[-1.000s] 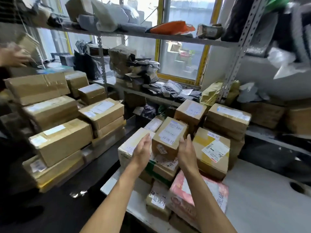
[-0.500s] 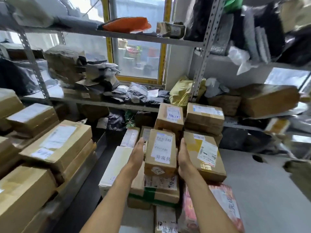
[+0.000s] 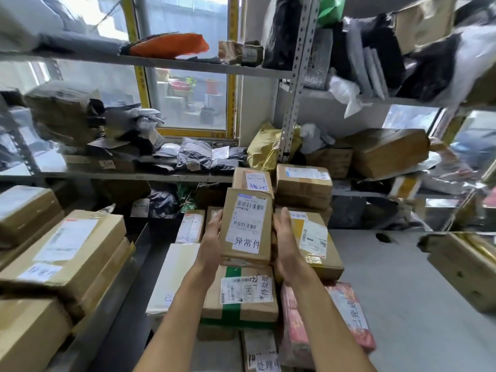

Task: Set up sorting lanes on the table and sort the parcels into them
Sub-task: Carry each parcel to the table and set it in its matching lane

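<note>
I hold a small brown cardboard parcel (image 3: 248, 226) with a barcode label and a white handwritten sticker, raised above the parcel pile. My left hand (image 3: 212, 238) grips its left side and my right hand (image 3: 285, 241) grips its right side. Under it lies a brown box with green tape (image 3: 239, 296). To its left lies a white flat box (image 3: 175, 275), to its right a yellow-taped box (image 3: 314, 240) and a red printed parcel (image 3: 346, 312). All rest on the grey table (image 3: 402, 304).
Stacked cardboard boxes (image 3: 67, 245) fill the left side. Metal shelving (image 3: 292, 103) behind holds bags and boxes; two boxes (image 3: 303, 183) stand at the back of the pile. A blurred box (image 3: 467, 267) sits at the table's right. A window lies beyond.
The parcel has risen slightly between my hands and both hands grip it more closely. The view has kept swinging right, pushing the left stacks toward the frame edge.
</note>
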